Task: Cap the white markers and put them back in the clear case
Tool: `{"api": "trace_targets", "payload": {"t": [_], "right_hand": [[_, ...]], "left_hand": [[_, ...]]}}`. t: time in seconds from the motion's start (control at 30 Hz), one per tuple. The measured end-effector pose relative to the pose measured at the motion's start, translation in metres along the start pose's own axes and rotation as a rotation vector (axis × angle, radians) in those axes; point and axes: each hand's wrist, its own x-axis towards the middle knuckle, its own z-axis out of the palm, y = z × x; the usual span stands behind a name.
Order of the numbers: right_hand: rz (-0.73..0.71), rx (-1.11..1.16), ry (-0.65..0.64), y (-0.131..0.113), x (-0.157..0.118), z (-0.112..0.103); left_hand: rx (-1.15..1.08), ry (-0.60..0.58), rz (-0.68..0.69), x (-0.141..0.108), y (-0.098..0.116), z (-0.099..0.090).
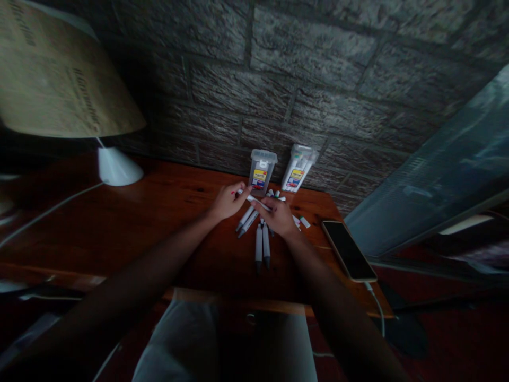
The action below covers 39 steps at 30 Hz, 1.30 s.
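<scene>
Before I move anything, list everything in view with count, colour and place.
wall: one, grey, behind the desk
desk: one, reddish brown, below the wall
lamp: one, beige shade, white base, desk's left
tub: one, greyish translucent, against the wall
marker box: one, clear with white markers inside, right of the tub
loose markers: several, white and grey, around the hands
cap: one, white and green, right of the hands
phone: one, black screen, desk's right edge
cables: several, white, by phone and lamp
panel: one, grey-blue, far right
held marker: one, white, between the hands
left hand: one, bare, left of centre
right hand: one, bare, right of centre
</scene>
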Motion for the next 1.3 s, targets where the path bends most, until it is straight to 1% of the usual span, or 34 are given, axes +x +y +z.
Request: {"api": "trace_targets", "payload": {"t": [0.2,0.53,0.7,0.83,0.93,1.1,1.2,1.3], "right_hand": [[-0.012,-0.023,0.000,-0.005,-0.002,-0.002],[-0.006,-0.089,-0.003,-0.010,0.000,-0.004],[0.001,-0.087,-0.035,-0.009,-0.001,-0.002],[-0.023,-0.047,-0.014,-0.006,-0.001,0.000],[-0.011,-0.003,0.023,-0.004,-0.001,0.000],[0.069,0.002,0.107,0.002,0.001,-0.003],[0.108,0.006,0.207,0.005,0.003,-0.006],[0.150,0.060,0.300,0.009,0.006,-0.009]], "left_hand": [[-0.032,0.000,0.024,-0.001,0.003,0.002],[-0.035,0.009,0.031,0.002,-0.002,0.003],[-0.038,0.021,0.022,0.003,-0.004,0.002],[-0.040,0.038,0.017,0.003,-0.004,0.001],[-0.037,0.014,0.022,0.002,-0.004,0.000],[-0.055,-0.039,0.011,0.002,-0.005,0.001],[-0.070,-0.094,0.033,0.002,-0.006,0.003],[-0.064,-0.154,0.072,0.001,-0.007,0.006]]}}
